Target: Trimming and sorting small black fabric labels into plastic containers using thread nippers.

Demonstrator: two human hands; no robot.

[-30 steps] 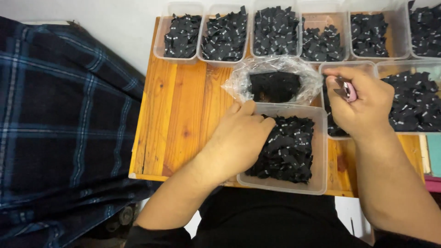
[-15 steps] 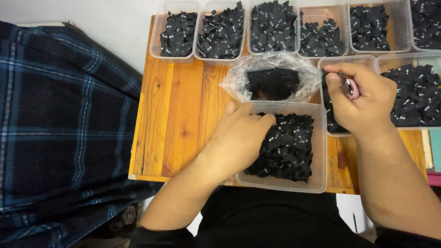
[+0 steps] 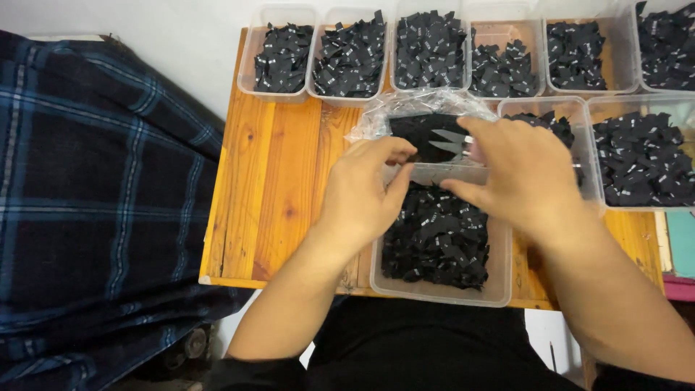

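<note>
A clear plastic tub full of small black fabric labels sits at the near edge of a wooden table. My left hand rests at the tub's far left rim, its fingers pinched near a black label. My right hand hovers over the tub's far rim and holds small metal snips, blades pointing left. Just behind both hands lies a crumpled clear plastic bag with more black labels inside.
Several clear tubs of black labels line the table's far edge and the right side. A dark blue plaid cloth covers the area left of the table. A teal and pink object lies at the right edge.
My right hand has moved left from the right-hand tub to above the near tub, bringing the snips. My left hand has shifted up to the tub's far rim. The view has moved closer.
</note>
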